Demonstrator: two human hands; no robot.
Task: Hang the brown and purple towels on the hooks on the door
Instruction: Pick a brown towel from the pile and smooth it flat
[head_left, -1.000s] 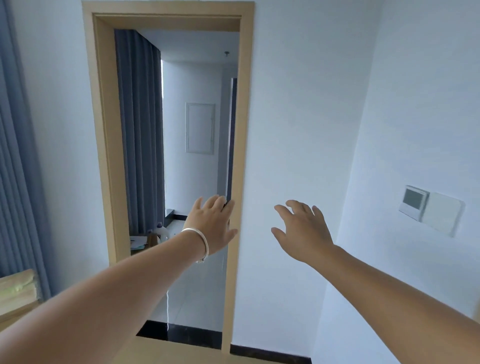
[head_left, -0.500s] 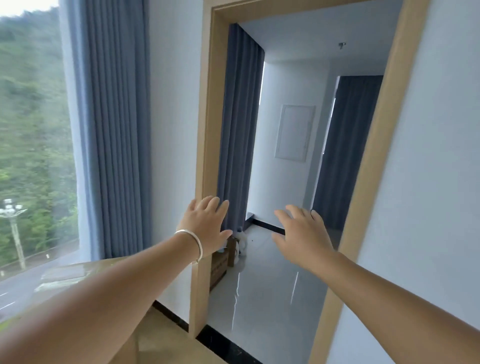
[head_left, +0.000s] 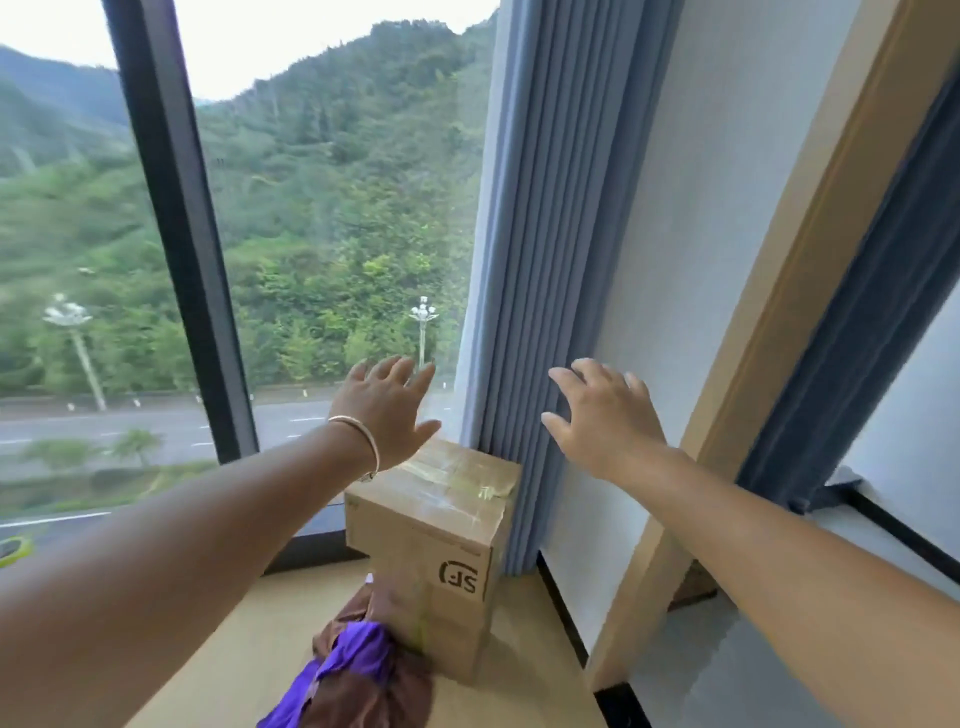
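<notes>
Both towels lie bunched together on the floor against the foot of the cardboard box (head_left: 434, 540), the purple towel (head_left: 358, 657) tangled over the brown towel (head_left: 374, 696), below my reach. My left hand (head_left: 387, 415) and right hand (head_left: 605, 421) hover above, fingers spread wide, holding nothing, which I judge leaves them ready to drop and gather cloth. No door hooks show.

Your left hand (head_left: 387, 410) and right hand (head_left: 605, 415) are raised with fingers spread, holding nothing. Below them a taped cardboard box (head_left: 434, 551) stands on the wooden surface (head_left: 524, 670) beside the blue curtain (head_left: 540, 260). The brown towel (head_left: 363, 691) and purple towel (head_left: 358, 652) lie bunched together against the box.
</notes>
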